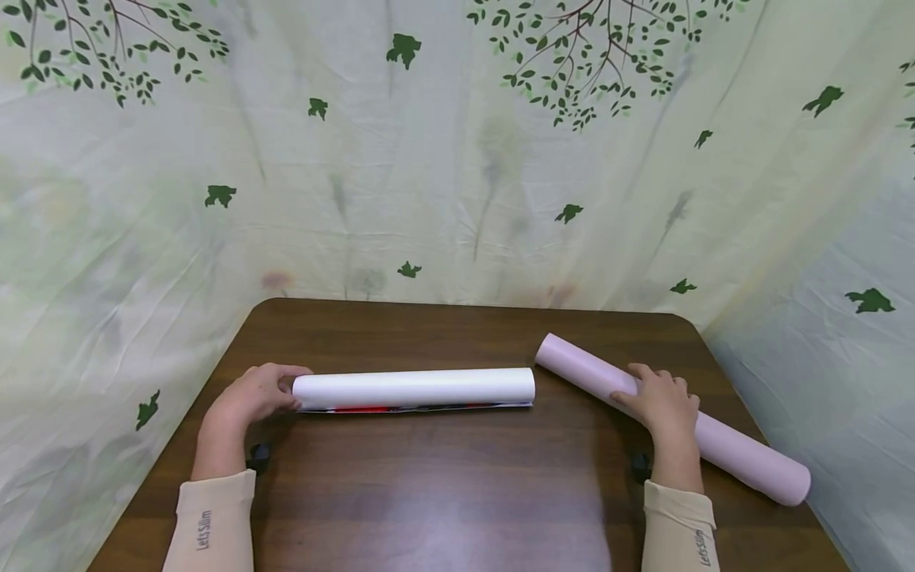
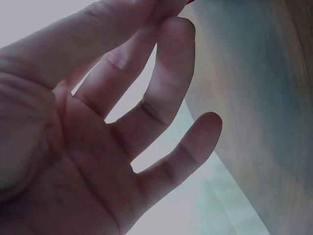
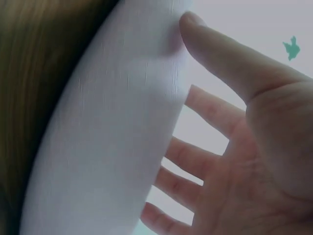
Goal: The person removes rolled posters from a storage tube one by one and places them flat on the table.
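A white roll of paper lies crosswise on the table; a strip of red and dark print shows along its near lower edge. At its left end my left hand pinches it between thumb and forefinger. In the left wrist view the other fingers are bent, away from the roll. A pale pink roll lies slantwise on the right, its far end close to the white roll's right end. My right hand grips its middle from above, thumb on one side and fingers on the other.
Both rolls lie on a brown wooden table with rounded far corners. Behind and beside it hangs a pale curtain printed with green leaves. The pink roll's near end reaches toward the table's right edge.
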A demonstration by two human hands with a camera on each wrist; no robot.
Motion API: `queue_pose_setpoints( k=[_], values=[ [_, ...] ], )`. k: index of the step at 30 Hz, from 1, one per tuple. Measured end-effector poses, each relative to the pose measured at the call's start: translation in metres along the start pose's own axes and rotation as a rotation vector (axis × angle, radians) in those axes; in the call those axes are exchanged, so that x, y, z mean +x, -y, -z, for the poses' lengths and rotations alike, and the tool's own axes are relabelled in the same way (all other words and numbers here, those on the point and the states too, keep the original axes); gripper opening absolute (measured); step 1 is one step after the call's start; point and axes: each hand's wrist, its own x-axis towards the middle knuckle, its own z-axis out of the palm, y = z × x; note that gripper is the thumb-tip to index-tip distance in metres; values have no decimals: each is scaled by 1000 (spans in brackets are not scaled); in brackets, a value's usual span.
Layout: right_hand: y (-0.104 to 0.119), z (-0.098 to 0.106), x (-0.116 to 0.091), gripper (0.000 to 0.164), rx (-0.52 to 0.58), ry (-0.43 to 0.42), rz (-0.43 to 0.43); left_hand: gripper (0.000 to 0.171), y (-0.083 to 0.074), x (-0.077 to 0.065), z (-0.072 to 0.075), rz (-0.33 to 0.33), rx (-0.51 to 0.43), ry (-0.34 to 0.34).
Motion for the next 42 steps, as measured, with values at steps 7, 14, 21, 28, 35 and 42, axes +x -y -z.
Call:
queue_pose_setpoints(
  k=[7, 14, 21, 28, 35, 42],
  values=[
    [-36, 15, -15, 94, -23, 50, -26, 54, 0, -2, -1, 13, -5, -4],
    [-77, 24, -36, 101, -38, 85, -78, 52, 3, -1, -4, -6, 1, -17],
    [-112, 28, -60, 94, -36, 138, -186, 51, 3, -3, -5, -42, 7, -20],
    [-118, 30, -69, 78, -35, 111, -247, 53, 5, -3, -6, -51, 1, -18],
    [-117, 29, -69, 76, -35, 99, -253, 55, 5, -5, -7, -34, 4, -21],
    [-117, 29, -71, 76, -35, 100, -259, 56, 5, -5, -8, -26, -1, -24]
  ],
)
